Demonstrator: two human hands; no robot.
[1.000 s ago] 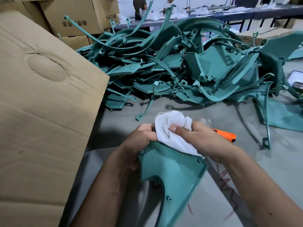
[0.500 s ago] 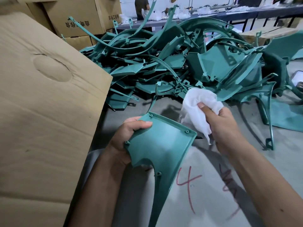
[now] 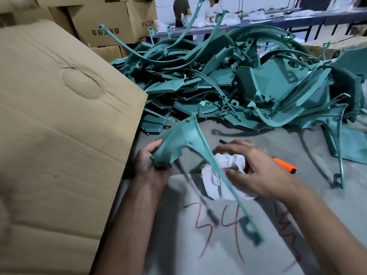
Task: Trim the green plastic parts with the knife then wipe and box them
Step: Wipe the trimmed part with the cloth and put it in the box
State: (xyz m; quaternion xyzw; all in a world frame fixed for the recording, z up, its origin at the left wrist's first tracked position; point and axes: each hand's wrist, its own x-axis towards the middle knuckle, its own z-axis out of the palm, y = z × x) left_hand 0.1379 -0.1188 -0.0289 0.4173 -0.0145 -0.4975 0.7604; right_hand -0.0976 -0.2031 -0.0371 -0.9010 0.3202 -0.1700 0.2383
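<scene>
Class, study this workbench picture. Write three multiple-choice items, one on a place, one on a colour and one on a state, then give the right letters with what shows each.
1. Where does the orange knife lie?
A. on the grey table, beyond the right hand
B. inside the cardboard box
C. on top of the heap of parts

2. What colour is the cloth?
A. red
B. white
C. black

3. What is the left hand doing?
A. resting flat on the table
B. holding the knife
C. gripping the green part

Answers: 1 A, its orange handle shows on the table past the right hand. 2 B, the crumpled cloth under that hand is white. 3 C, fingers curl round the wide end of the green part, lifted off the table.
</scene>
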